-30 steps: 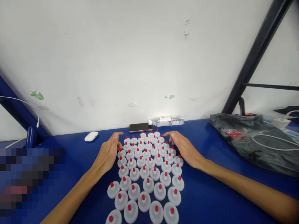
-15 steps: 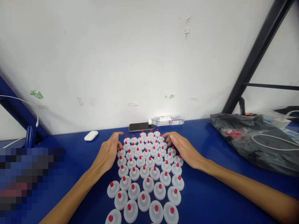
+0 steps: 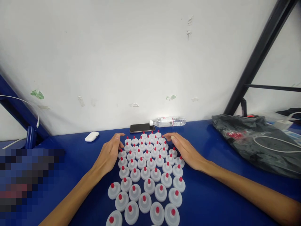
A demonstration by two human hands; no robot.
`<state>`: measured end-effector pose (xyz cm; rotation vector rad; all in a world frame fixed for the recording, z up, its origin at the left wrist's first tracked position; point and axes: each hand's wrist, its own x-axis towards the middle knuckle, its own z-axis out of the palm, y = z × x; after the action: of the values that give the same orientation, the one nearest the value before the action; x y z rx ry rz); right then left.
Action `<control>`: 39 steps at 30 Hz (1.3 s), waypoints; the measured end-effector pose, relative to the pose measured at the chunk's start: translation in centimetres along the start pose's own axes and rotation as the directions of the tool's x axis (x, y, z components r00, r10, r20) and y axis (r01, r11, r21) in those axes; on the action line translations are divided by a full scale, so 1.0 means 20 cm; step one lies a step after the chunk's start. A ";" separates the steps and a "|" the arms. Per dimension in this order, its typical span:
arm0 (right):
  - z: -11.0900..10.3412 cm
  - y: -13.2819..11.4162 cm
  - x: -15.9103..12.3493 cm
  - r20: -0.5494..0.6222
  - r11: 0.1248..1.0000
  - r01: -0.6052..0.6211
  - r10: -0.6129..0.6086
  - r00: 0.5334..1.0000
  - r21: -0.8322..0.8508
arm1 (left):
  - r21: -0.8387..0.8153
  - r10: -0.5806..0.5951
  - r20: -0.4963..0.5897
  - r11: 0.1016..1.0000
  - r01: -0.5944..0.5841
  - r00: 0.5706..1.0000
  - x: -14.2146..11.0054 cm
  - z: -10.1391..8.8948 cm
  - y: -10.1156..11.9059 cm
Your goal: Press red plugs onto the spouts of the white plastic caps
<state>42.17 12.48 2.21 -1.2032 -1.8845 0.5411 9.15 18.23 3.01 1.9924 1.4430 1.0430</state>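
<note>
Many round white nozzle lids (image 3: 145, 173) with red tips stand upright in loose rows on the blue table (image 3: 202, 201). At the far left edge of the group, my left hand (image 3: 109, 153) is cupped with its fingers apart, beside the outer lids and holding none. My right hand (image 3: 184, 150) curves around the far right edge. Its bent fingers are apart and lie against or very near the outermost lids there; contact is hard to make out. The nearer lids are spaced more widely than the far ones.
Behind the lids lie a phone (image 3: 138, 128) and a clear plastic bottle (image 3: 167, 121) along the wall. A white earphone case (image 3: 92, 136) is at the left. A dark plastic bag (image 3: 244, 157) with a white cable covers the right side. A blurred-out patch fills the lower left.
My right hand has shifted slightly left, and a lid by its fingers has slid a little left toward the others. My left hand stays in nearly the same place.
</note>
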 end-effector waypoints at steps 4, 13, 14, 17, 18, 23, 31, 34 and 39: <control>0.00 0.00 0.00 0.009 1.000 0.007 -0.007 1.000 -0.003 | 0.007 -0.012 0.008 1.000 0.012 1.000 -0.01 0.00 0.01; 0.00 0.01 0.00 -0.051 0.999 -0.007 0.005 0.999 -0.042 | 0.060 -0.036 0.002 0.998 0.036 0.999 -0.01 -0.01 0.02; 0.00 0.00 0.00 -0.063 0.999 -0.013 0.010 0.998 -0.047 | 0.068 -0.043 -0.007 0.997 0.043 0.999 -0.01 -0.02 0.01; -0.01 -0.01 0.00 -0.065 0.998 -0.018 0.014 0.998 -0.058 | 0.069 -0.063 -0.024 0.996 0.064 0.998 -0.01 -0.03 0.01; -0.01 -0.01 0.00 -0.060 0.998 -0.016 0.012 0.998 -0.058 | 0.061 -0.069 -0.024 0.996 0.070 0.997 -0.01 -0.03 0.01; 0.00 -0.01 0.00 -0.042 0.999 -0.007 0.006 0.999 -0.037 | 0.004 -0.081 -0.012 0.997 0.081 0.997 -0.01 -0.01 0.02; 0.00 -0.01 -0.01 -0.058 0.999 0.000 -0.003 0.998 -0.045 | -0.040 -0.077 -0.011 0.996 0.077 0.997 -0.01 0.00 0.01; 0.00 -0.02 -0.01 -0.094 0.999 -0.013 0.009 0.996 -0.042 | -0.045 -0.071 -0.009 0.997 0.070 0.997 -0.01 0.00 0.02; 0.00 -0.02 -0.02 -0.065 0.999 -0.036 0.035 0.997 -0.008 | -0.047 -0.064 -0.010 0.997 0.064 0.998 -0.01 0.00 0.02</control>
<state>42.06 12.06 2.32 -1.2479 -1.8162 0.5073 9.33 17.86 3.19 1.8979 1.4652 1.0529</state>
